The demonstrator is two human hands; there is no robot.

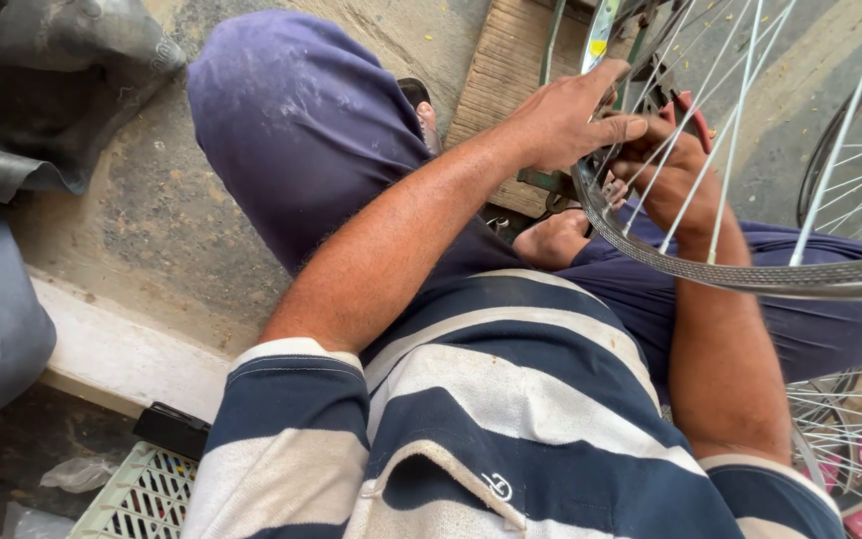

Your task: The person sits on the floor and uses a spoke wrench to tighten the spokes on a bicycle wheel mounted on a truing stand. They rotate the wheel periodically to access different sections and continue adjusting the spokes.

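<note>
A bicycle wheel with a silver rim (750,274) and thin spokes (740,90) stands across my lap at the right. My left hand (566,120) rests on the rim's left edge, fingers stretched over it. Just to its right, behind the spokes, my right hand (665,170) is closed around a small tool with red handles (692,108). The tool's tip is hidden by the rim and my hands. I sit in purple trousers (301,130) and a striped shirt.
A black rubber tube or tyre (52,90) lies at the top left on the concrete ground. A wooden board (506,60) lies beyond my knee. A white plastic crate (137,494) stands at the bottom left below a pale step (122,349). Another spoked wheel (850,429) is at the lower right.
</note>
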